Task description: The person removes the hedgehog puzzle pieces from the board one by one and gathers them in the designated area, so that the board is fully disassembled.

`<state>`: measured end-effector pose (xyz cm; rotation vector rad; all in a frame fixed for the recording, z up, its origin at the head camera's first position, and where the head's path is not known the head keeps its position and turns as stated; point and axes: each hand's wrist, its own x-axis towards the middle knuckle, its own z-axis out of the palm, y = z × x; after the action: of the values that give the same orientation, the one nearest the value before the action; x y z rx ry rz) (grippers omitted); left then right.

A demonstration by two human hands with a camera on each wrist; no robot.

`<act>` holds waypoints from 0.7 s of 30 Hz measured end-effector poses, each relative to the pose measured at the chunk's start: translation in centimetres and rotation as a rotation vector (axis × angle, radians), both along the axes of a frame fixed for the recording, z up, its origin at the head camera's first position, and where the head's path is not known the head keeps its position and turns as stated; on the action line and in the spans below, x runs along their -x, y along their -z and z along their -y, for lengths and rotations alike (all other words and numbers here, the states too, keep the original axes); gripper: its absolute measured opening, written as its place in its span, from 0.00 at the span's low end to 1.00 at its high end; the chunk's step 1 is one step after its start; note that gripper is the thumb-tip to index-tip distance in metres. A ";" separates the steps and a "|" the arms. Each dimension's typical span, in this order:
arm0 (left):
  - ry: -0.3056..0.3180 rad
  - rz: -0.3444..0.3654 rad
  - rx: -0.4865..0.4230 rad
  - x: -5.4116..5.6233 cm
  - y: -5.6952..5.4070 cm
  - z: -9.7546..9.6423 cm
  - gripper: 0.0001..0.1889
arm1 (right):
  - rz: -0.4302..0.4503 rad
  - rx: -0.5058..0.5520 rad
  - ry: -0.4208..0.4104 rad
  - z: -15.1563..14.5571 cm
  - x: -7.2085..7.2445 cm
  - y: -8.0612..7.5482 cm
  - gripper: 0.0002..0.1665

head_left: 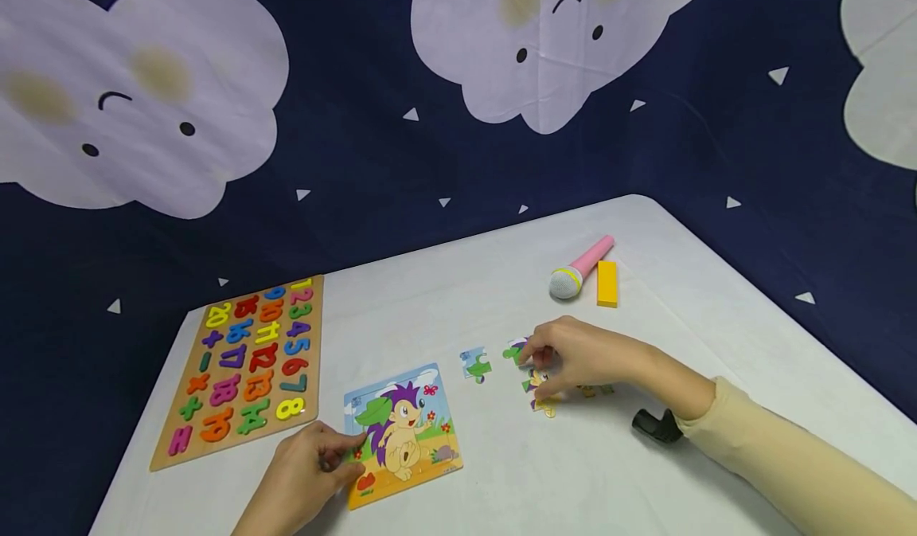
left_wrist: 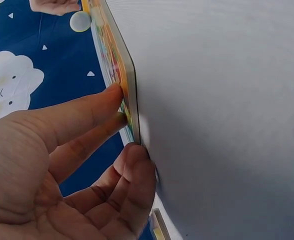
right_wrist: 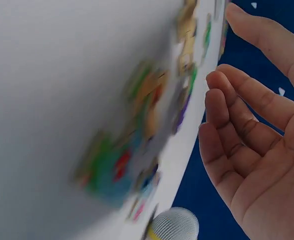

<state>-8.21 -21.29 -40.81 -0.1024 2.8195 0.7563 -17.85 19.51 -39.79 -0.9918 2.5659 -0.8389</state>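
Left hand (head_left: 308, 464), lower centre-left of the head view: grasping the hedgehog board (head_left: 408, 428) by its left edge, thumb and index finger at the rim; left wrist view has fingertips on the picture face and other fingers curled at the side. Board sits just right of that hand, lower centre of frame, picture side up, slightly angled. Right hand (head_left: 573, 353), right of centre: fingers loosely bent, thumb apart, nothing gripped that I can see; it's over the loose puzzle pieces (head_left: 542, 404), partly covering them. One green-and-purple piece (head_left: 513, 353) sits right by its index fingertip, contact hard to tell; others show below the thumb and under the wrist, blurred in the right wrist view. A single blue-and-green piece (head_left: 475, 365) lies apart near frame centre, between the board and the right hand. Black object (head_left: 655, 426) just beside the right sleeve (head_left: 788, 448), lower right; can't tell what it is. Further out: pink microphone (head_left: 591, 259) upper right of the table, head toward lower left, yellow block (head_left: 607, 283) just beside it. Number board (head_left: 202, 428) with coloured digits and signs, left side of frame. White tabletop (head_left: 401, 313) underneath, dark blue cloud-print backdrop (head_left: 358, 162) across the top.
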 end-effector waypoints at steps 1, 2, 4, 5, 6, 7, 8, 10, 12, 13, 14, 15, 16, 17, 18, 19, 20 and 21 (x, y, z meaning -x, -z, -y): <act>0.000 0.001 0.005 0.0 0.0 0.0 0.18 | -0.010 -0.004 -0.007 0.4 0.1 -0.1 0.24; -0.001 0.002 0.010 0.0 0.0 0.0 0.18 | -0.022 -0.008 -0.014 0.8 0.2 -0.3 0.23; -0.003 0.002 0.024 -0.1 -0.1 0.1 0.18 | -0.035 -0.021 -0.024 1.8 0.3 -0.5 0.22; -0.003 0.000 0.033 -0.1 -0.1 0.1 0.19 | -0.041 -0.026 -0.029 2.4 0.3 -0.6 0.22; -0.006 -0.001 0.042 -0.1 -0.1 0.1 0.19 | -0.046 -0.030 -0.036 2.9 0.3 -0.7 0.21; -0.006 -0.002 0.053 -0.1 -0.1 0.2 0.20 | -0.055 -0.030 -0.046 3.5 0.3 -0.8 0.21; -0.006 -0.003 0.065 -0.2 -0.1 0.2 0.22 | -0.058 -0.032 -0.052 4.1 0.3 -0.8 0.21; -0.002 -0.005 0.089 -0.2 -0.1 0.4 0.26 | -0.059 -0.031 -0.063 5.3 0.2 -0.9 0.20; 0.002 0.002 0.102 -0.2 -0.1 0.6 0.31 | -0.062 -0.032 -0.074 6.4 0.1 -0.9 0.19; 0.009 0.005 0.106 -0.2 -0.1 0.7 0.34 | -0.061 -0.032 -0.078 7.0 0.0 -1.0 0.19; 0.015 0.014 0.108 -0.2 -0.1 0.8 0.37 | -0.056 -0.040 -0.076 7.6 -0.1 -1.0 0.19; 0.020 0.028 0.107 -0.2 0.0 0.9 0.40 | -0.053 -0.045 -0.078 8.2 -0.2 -1.1 0.19; 0.027 0.040 0.106 -0.2 0.1 1.0 0.42 | -0.053 -0.050 -0.082 8.7 -0.2 -1.1 0.20; 0.034 0.052 0.105 -0.1 0.1 1.1 0.45 | -0.052 -0.055 -0.087 9.3 -0.3 -1.2 0.20; 0.043 0.061 0.102 -0.1 0.2 1.1 0.48 | -0.057 -0.064 -0.094 9.8 -0.4 -1.2 0.20; 0.052 0.070 0.099 0.0 0.2 1.2 0.50 | -0.059 -0.069 -0.102 10.4 -0.4 -1.2 0.19; 0.065 0.079 0.099 0.0 0.3 1.3 0.53 | -0.064 -0.078 -0.110 10.9 -0.4 -1.2 0.19; 0.077 0.088 0.095 0.1 0.3 1.4 0.54 | -0.070 -0.083 -0.119 11.5 -0.5 -1.1 0.20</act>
<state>-8.28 -22.69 -41.11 -0.0415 2.7584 0.5862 -17.37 8.05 -38.66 -1.1545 2.5474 -0.6726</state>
